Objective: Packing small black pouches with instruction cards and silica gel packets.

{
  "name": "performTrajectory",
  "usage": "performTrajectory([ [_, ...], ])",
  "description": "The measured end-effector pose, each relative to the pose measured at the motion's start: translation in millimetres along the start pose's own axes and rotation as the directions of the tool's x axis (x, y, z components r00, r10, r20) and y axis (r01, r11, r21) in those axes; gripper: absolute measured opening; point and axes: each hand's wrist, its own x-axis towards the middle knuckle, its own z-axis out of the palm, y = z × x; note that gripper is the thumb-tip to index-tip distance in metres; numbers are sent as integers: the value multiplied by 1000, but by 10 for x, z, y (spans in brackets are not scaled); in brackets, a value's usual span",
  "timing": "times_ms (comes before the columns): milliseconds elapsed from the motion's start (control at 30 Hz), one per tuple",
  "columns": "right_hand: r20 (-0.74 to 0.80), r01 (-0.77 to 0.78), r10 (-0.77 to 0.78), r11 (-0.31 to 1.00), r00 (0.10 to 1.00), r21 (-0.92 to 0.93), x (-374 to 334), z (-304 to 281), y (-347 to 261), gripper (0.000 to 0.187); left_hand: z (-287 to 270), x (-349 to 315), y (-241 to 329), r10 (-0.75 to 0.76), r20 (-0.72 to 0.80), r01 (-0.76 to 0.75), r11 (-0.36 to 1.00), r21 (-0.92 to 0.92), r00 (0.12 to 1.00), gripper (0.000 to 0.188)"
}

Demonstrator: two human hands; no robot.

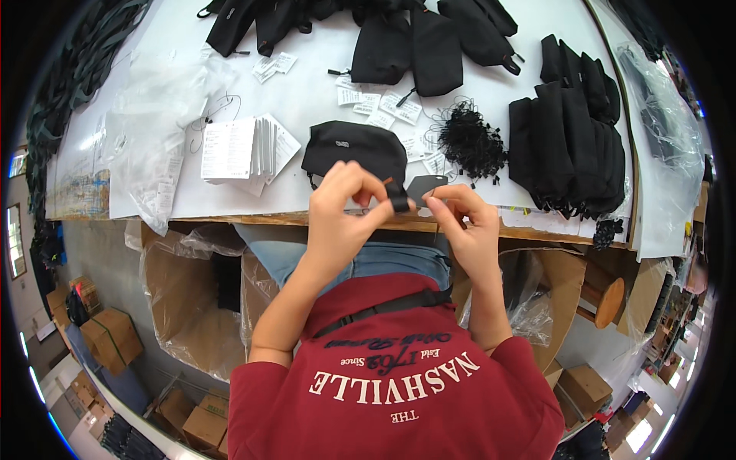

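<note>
A black zip pouch [356, 147] lies near the table's front edge. My left hand [337, 211] is closed in a pinch on the black fabric loop [398, 196] at the pouch's right end, where a bit of orange shows. Close beside it, my right hand [469, 224] has thumb and forefinger pressed together at the lower edge of a dark grey hang tag [428, 185]. Whatever thin thing sits between those fingertips is too small to make out.
Left of the pouch stands a stack of white printed cards [230, 149]. A tangle of black tag cords [471, 138] and loose white labels [376, 106] lie beyond. Black pouches [567, 146] are piled at right, more at the back [410, 50]. Plastic-lined cartons [188, 299] stand below the table.
</note>
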Motion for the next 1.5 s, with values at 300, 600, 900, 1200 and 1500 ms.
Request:
performTrajectory([
  [300, 290, 450, -366, 834, 884, -318, 16, 209, -141, 9, -205, -380, -17, -488, 191, 522, 755, -398, 852, 17],
  [600, 322, 569, -470, 707, 822, -421, 6, 249, -47, 12, -323, -306, 69, -426, 239, 469, 866, -171, 873, 16],
  [900, 255, 450, -398, 871, 881, -198, -7, 297, -49, 11, -302, -435, -97, -384, 225, 443, 718, -537, 895, 8],
  [1200, 394, -141, -97, 834, 914, 533, -15, 101, 3, 9, -415, -420, -16, -349, 247, 385, 415, -824, 904, 9],
  [1500, 498, -305, -32, 756, 867, 580, -23, 133, 0, 19, -341, -419, 71, -411, 318, 516, 606, -605, 855, 6],
])
